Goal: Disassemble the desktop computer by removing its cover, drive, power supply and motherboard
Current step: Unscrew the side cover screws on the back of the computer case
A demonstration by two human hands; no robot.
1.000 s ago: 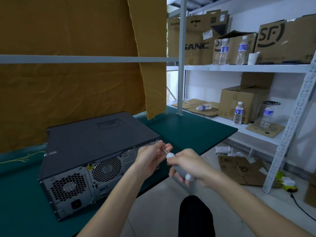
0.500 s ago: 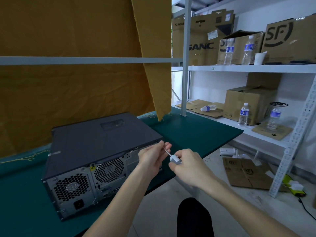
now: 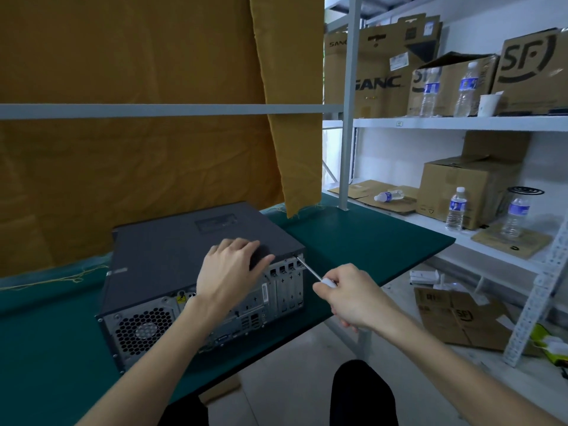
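Computer (image 3: 184, 259): a flat, boxy desktop case lying on the desk, rear end toward the viewer; it sits near the desk's front edge, left of centre.
Cover (image 3: 172, 250): dark grey matte panel, smooth, with a shallow rectangular recess near its far end; in place on the case.
Rear panel (image 3: 215, 315): bare silvery metal, a round honeycomb fan grille at the left, small ports in the middle, upright slotted expansion brackets at the right.
Left hand (image 3: 229, 272): lies palm down on the cover's rear right corner, fingers loosely spread and only slightly bent, thumb hooked over the back edge; it presses and grips nothing.
Right hand (image 3: 347, 295): clenched around a screwdriver handle, knuckles up, held off the desk's front edge.
Screwdriver (image 3: 310, 272): thin bright steel shaft and a pale rounded handle mostly hidden in the fist; the tip meets the top right corner of the rear panel, just above the brackets.
Desk (image 3: 353, 238): flat top covered in a dark green mat, with a straight front edge.
Curtain (image 3: 138, 149): mustard-yellow woven cloth, creased, hanging behind the desk, with one frayed strip drooping to the mat.
Shelves (image 3: 461, 123): white metal racking on the right, carrying brown cardboard boxes, clear plastic water bottles and a white paper cup.
Floor: pale tiles, with flattened cardboard under the shelves.
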